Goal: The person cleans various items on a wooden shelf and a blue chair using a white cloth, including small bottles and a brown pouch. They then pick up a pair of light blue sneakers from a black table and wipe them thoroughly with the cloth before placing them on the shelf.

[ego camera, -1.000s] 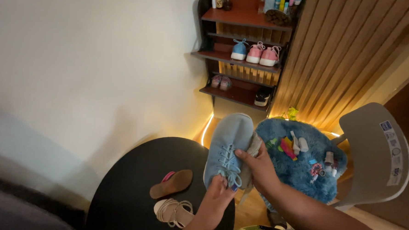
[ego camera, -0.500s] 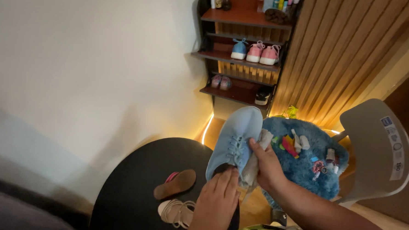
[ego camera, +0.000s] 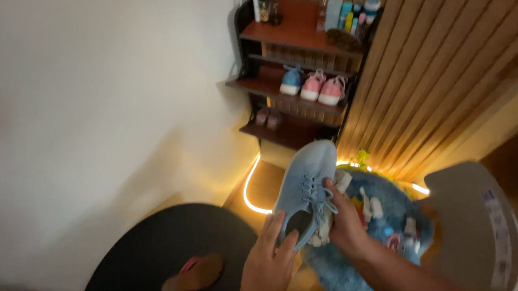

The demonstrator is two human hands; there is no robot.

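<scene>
I hold a light blue lace-up sneaker [ego camera: 306,179] toe-up in front of me, over the edge of a round black table [ego camera: 167,246]. My left hand [ego camera: 270,265] grips its heel end from below. My right hand [ego camera: 343,222] clasps its right side at the laces, with a crumpled white cloth [ego camera: 329,224] pressed between the fingers and the shoe.
A brown sandal [ego camera: 192,276] lies on the black table. A fluffy blue rug [ego camera: 383,226] with small toys lies on the floor, next to a white chair [ego camera: 471,230]. A dark wooden shoe rack [ego camera: 300,77] with a blue and two pink sneakers stands against the slatted wall.
The view has tilted up and the sneaker has risen higher in it. My left hand has shifted onto the shoe's heel end. The light strappy sandal on the table has dropped out of view.
</scene>
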